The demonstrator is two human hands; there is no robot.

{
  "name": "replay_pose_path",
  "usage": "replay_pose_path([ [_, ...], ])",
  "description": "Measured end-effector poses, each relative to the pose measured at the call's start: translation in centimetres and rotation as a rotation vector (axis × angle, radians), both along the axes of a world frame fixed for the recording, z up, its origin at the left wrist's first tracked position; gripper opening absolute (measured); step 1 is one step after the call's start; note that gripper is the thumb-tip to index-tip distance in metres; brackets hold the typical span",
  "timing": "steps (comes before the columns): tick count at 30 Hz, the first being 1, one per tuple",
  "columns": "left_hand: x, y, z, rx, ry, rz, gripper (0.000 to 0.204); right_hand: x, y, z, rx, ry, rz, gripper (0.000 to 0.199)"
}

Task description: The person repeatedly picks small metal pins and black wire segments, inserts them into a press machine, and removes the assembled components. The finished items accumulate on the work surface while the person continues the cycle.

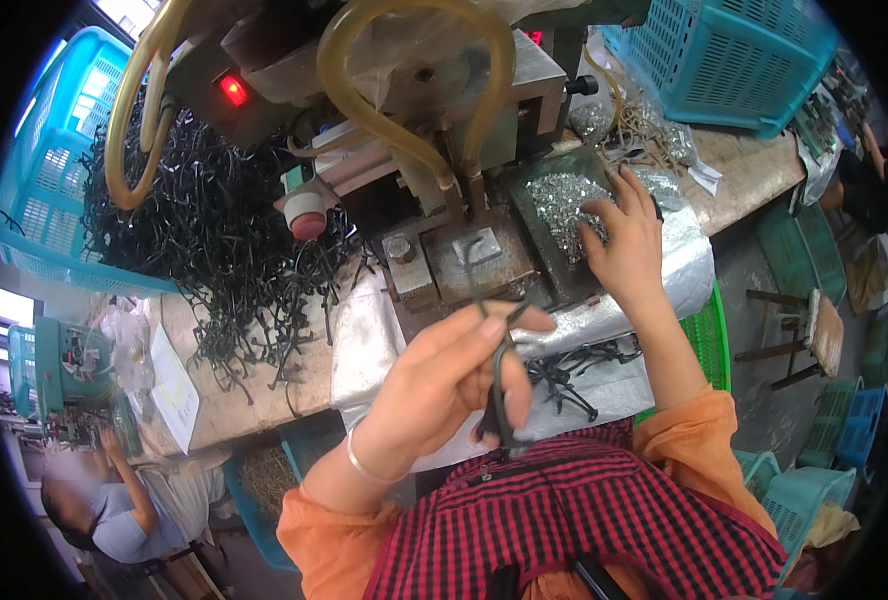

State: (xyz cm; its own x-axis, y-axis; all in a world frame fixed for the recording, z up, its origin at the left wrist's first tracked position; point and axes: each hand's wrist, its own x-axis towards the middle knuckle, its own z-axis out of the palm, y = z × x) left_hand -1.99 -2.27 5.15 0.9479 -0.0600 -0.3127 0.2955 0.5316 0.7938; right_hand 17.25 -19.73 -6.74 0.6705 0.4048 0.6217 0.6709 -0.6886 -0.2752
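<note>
My left hand (pixel 444 380) is closed around thin, bent black strips (pixel 499 385), below the front of a bench machine. From its fingers one dark end reaches up toward the small metal block (pixel 476 250) under the machine's head; whether it touches cannot be made out. My right hand (pixel 626 240) lies over a dark tray (pixel 524 205) of small shiny metal pieces (pixel 562 205). Its fingers are spread apart at the edge of the pile, and no piece shows between them.
A machine with a looped yellowish tube (pixel 509 60) and red button (pixel 307 215) stands ahead. Left is a heap of black strips (pixel 204 190) by a blue basket (pixel 49 190). More strips (pixel 569 380) lie on foil near my lap. Another person (pixel 129 510) sits at left.
</note>
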Motion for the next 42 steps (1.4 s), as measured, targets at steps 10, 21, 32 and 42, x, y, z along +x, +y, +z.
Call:
replay_pose_path([
  [10, 1.9, -1.3, -1.7, -0.258, 0.178, 0.127, 0.040, 2.4, -0.7, -2.6, 0.350, 0.363, 0.074, 0.010],
  [21, 0.5, -0.9, -5.5, -0.259, -0.030, 0.021, 0.042, 1.3, 0.9, -3.8, 0.094, -0.004, 0.101, 0.019],
  [32, -3.0, 18.8, -3.9, 1.842, -0.219, 0.878, 0.012, 2.0, 1.1, -1.7, 0.360, 0.153, 0.162, 0.012],
  [42, -1.4, 21.6, -14.6, 1.832, -0.155, 1.091, 0.017, -1.0, -2.5, -0.1, 0.555, 0.609, 0.137, 0.014],
])
